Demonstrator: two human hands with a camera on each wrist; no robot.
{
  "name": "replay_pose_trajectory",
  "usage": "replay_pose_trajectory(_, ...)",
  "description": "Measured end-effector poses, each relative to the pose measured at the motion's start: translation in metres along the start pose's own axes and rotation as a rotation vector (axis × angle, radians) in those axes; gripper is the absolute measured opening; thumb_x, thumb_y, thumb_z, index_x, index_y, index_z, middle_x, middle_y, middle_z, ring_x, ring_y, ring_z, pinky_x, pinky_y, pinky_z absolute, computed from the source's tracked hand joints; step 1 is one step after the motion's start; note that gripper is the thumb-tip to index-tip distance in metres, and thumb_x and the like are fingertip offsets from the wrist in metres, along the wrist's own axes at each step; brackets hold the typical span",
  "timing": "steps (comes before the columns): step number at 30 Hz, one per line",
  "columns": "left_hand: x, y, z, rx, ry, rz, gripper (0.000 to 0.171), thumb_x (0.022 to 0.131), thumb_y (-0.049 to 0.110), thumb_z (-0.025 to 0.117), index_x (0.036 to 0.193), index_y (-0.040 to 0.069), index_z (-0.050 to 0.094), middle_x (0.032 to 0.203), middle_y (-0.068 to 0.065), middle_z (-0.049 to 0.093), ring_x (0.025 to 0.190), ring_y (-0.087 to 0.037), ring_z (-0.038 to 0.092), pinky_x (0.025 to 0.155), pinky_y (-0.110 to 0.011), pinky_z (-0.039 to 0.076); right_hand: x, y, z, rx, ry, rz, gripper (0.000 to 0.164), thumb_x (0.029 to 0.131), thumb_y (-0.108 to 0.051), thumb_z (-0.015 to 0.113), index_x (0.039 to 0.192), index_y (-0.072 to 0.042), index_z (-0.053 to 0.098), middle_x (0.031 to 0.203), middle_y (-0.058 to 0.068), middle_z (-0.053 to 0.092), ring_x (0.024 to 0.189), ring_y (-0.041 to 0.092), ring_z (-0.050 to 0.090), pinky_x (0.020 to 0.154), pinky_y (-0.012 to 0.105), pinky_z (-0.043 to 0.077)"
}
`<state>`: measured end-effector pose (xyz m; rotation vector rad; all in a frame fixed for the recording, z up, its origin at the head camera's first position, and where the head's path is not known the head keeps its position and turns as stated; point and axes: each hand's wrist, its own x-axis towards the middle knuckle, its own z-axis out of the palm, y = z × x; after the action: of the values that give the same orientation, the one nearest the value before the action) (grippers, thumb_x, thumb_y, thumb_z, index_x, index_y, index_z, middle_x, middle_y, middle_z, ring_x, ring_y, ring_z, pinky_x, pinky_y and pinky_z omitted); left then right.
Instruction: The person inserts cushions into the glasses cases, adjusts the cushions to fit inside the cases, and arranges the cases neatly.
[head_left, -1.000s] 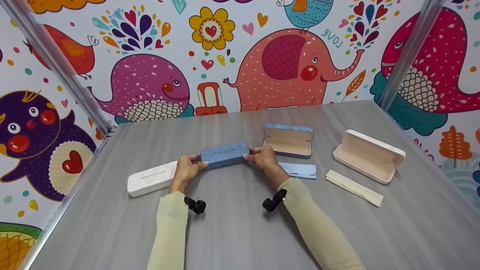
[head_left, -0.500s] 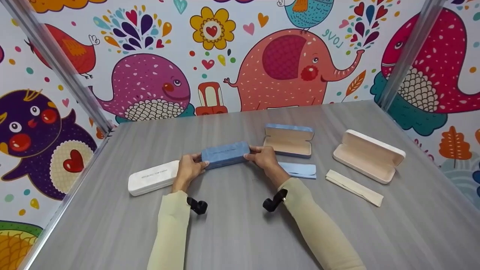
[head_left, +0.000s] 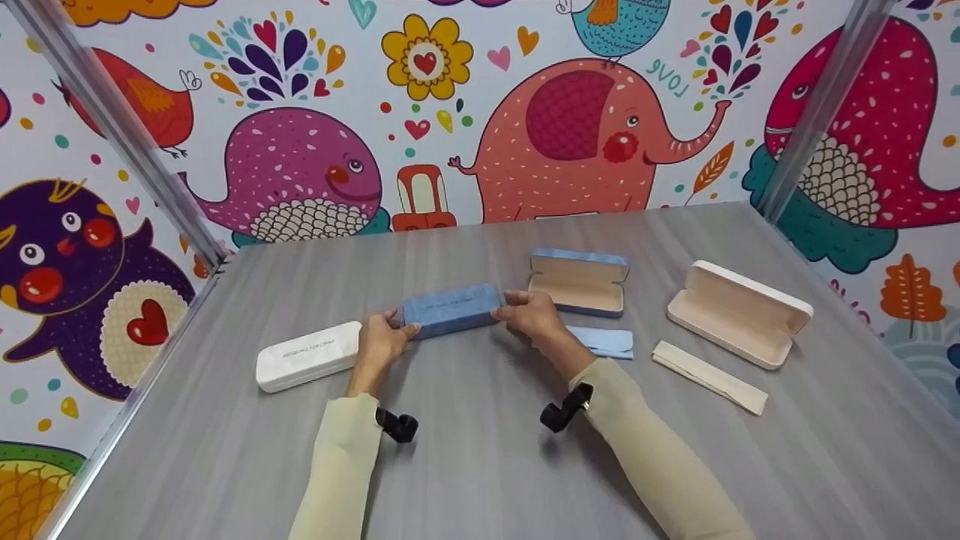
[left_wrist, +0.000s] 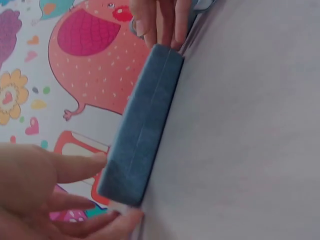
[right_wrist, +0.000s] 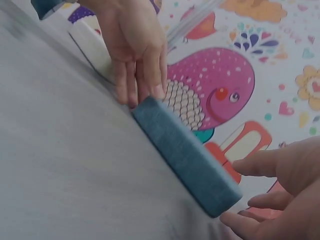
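A closed blue glasses case lies on the table between the two hands. The left hand is at its left end, with the thumb at the front corner and the fingers fairly straight. At the other end, the right hand has its fingers spread; in the right wrist view the right thumb stands apart from the case, while a fingertip is right at its end. Left of the left hand lies a closed white glasses case, its right end partly hidden by that hand.
Behind the right hand an opened blue case shows a beige lining. A folded light-blue cloth lies before it, partly behind the right wrist. Further right are an opened white case and a folded cream cloth. Patterned walls bound the table.
The right hand has loosened from the blue case and its forearm has shifted slightly right. The left hand's fingers have eased away a little. The blue case stays nearly where it was.
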<state>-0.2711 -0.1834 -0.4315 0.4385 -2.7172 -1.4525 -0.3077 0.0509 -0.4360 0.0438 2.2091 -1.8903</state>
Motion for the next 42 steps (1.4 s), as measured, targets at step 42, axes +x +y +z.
replay_pose_trajectory(42,-0.054,0.086,0.092,0.043,-0.222,0.259,0.037,0.089,0.028,0.06,0.12,0.007,0.058,0.12,-0.015,0.06,0.105,-0.025,0.059,0.087,-0.038,0.05,-0.063,-0.007,-0.139,-0.428,-0.047,-0.047,0.046,0.083,-0.034,0.067,0.12,-0.007,0.058,0.113,0.01,0.061,0.099,0.023,0.056,0.087,0.035,0.048)
